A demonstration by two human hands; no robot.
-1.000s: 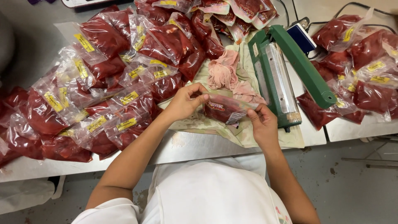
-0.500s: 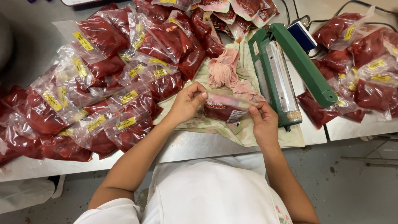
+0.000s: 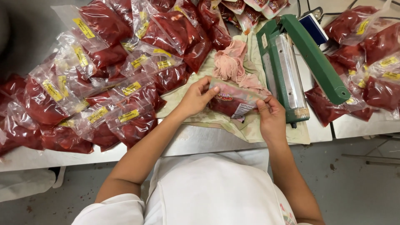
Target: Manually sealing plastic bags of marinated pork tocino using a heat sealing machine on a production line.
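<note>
Both hands, left hand [image 3: 196, 99] and right hand [image 3: 271, 116], keep pinching the red-filled pouch [image 3: 231, 102] at centre frame, barely shifted, beside the open green heat sealer [image 3: 291, 66].

Both hands hold one clear pouch [image 3: 231, 102] of dark red filling over a pale cloth [image 3: 216, 121] on the steel table [image 3: 200, 141]. The left hand [image 3: 196, 98] pinches the pouch's end at nine o'clock, and the right hand [image 3: 271, 116] grips the end at three o'clock. A green heat sealer [image 3: 300, 62] with its arm raised stands just beside the pouch at two o'clock. A crumpled pink rag [image 3: 231, 62] lies at twelve o'clock. Filled pouches [image 3: 104, 83] are heaped from nine to eleven o'clock, with more pouches [image 3: 366, 54] beyond the sealer at two o'clock.
</note>
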